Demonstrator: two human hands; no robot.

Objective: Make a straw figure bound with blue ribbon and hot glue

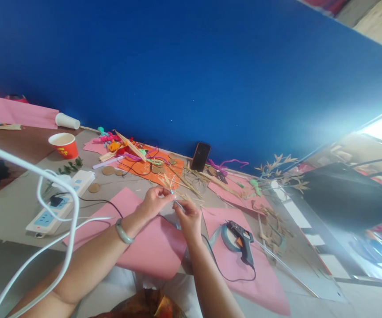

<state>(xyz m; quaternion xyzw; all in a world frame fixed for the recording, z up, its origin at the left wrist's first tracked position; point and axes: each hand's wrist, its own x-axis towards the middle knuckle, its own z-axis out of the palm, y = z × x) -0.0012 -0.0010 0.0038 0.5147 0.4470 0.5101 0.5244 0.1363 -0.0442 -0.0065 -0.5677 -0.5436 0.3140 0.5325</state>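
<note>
My left hand [154,201], with a pale bangle on the wrist, is closed in a pinch on a small dried leafy sprig [167,181]. Its tan leaves fan upward, and a bit of light blue shows low on the stem. Close beside it, my right hand [189,217] pinches a thin light blue strip [179,204] that meets the stem. Both hands are over a pink paper sheet [127,238]. To the right, a black glue gun [242,238] lies on a roll of light blue tape [226,238].
A white power strip [58,203] and a looping white cable [73,238] are at left, near a red paper cup [67,148]. A phone [201,157] leans on the blue wall [177,79]. Orange paper [177,170], wood slices [108,170] and dried twigs [270,229] lie around.
</note>
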